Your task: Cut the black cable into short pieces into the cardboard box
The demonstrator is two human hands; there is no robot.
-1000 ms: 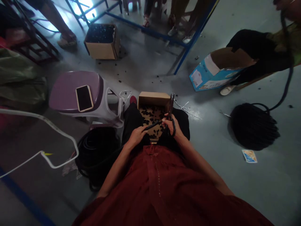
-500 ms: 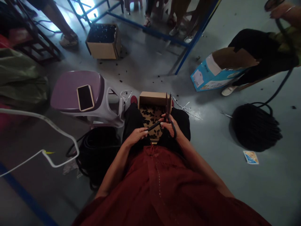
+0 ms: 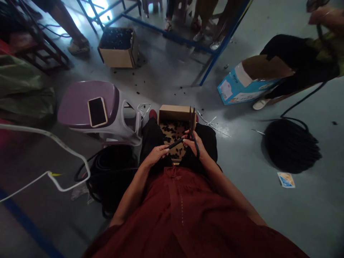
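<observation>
Between my hands stretches a short length of black cord [image 3: 176, 144]. My left hand [image 3: 158, 154] pinches its lower left end. The fingers of my right hand [image 3: 194, 142] hold the other end and also carry dark scissors [image 3: 191, 121], whose blades point up and away from me with a narrow gap between them. Below and beyond my hands, an open cardboard box [image 3: 177, 112] stands between my feet, with several small black pieces [image 3: 172, 133] on its bottom.
A phone [image 3: 97, 111] lies on a purple stool [image 3: 76, 104] at the left, beside coiled black cord [image 3: 113, 179]. A blue box [image 3: 242, 87], another person's legs and a black cord bundle [image 3: 291, 145] are at the right. A blue frame [image 3: 209, 68] stands ahead.
The scissors' handle has shifted slightly left in my right hand. At the right, the other person's hand has moved and the cord running to the bundle hangs differently.
</observation>
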